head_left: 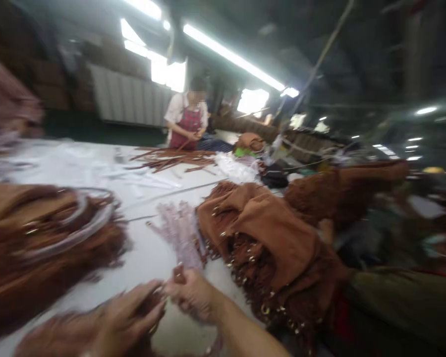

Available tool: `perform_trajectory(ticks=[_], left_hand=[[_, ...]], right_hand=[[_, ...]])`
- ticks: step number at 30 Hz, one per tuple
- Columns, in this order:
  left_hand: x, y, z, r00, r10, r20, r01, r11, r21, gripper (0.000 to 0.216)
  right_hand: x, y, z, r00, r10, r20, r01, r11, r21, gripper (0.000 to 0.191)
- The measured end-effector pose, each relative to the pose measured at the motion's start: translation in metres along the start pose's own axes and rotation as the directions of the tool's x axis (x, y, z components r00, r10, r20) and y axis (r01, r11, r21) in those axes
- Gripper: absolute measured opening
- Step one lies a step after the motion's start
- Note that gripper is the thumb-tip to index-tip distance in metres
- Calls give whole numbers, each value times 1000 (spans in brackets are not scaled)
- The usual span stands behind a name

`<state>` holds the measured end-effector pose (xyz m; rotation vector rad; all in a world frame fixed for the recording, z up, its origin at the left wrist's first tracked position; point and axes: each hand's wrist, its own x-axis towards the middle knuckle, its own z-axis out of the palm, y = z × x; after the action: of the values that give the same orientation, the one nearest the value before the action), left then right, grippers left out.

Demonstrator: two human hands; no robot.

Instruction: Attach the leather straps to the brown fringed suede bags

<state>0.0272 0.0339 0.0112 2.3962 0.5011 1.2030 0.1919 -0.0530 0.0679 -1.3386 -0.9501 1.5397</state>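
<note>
Meeting at the bottom of the view: the two hands, close together above the pale desk (148, 258), everything blurred.
Left hand (124, 317): fingers curled over a dark brown fringed piece (59, 337) lying under it at the lower left – it seems to be gripping that piece, though the blur leaves the hold uncertain.
Right hand (193, 295): clenched round a small brown bit (178, 272) that sticks up above its knuckles; its fingertips almost touch those of the left hand.
Held thing: the brown bit sits between the hands, low in the middle of the view, just below a pale pinkish bundle of strands (180, 230).
Pinkish bundle: lies flat on the desk, fanning away from the hands.
Right of the bundle: a heap of brown suede pieces (267, 233) with fringe and small metal rings – it touches the bundle's edge.
Left side: another brown fringed heap (40, 238) with a pale loop lying across it.
Far end of the desk: a person in a red apron (188, 124) stands handling long brown strips (171, 158) spread on the surface.
Far left edge: part of another person (3, 109), too blurred to make out.
</note>
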Motion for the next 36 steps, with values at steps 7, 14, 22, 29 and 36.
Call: perform_trajectory(ticks=[7, 14, 22, 29, 36], left_hand=[[-18, -30, -13, 966, -257, 13, 257, 958, -125, 25], [-16, -33, -19, 950, -312, 13, 309, 931, -197, 26], [-24, -47, -15, 915, -384, 126, 404, 870, -282, 29], [-24, -54, -15, 849, -488, 204, 525, 732, -435, 32], [-24, -55, -18, 752, -573, 326, 654, 587, -477, 36]], right_hand=[[52, 47, 31, 991, 113, -75, -92, 966, 243, 37], [66, 32, 14, 998, 69, -12, -70, 991, -110, 53], [93, 36, 4, 992, 122, 8, -122, 992, -36, 38], [103, 38, 8, 991, 130, 21, -128, 990, -65, 38], [111, 42, 1, 984, 159, 75, -150, 982, -115, 41]])
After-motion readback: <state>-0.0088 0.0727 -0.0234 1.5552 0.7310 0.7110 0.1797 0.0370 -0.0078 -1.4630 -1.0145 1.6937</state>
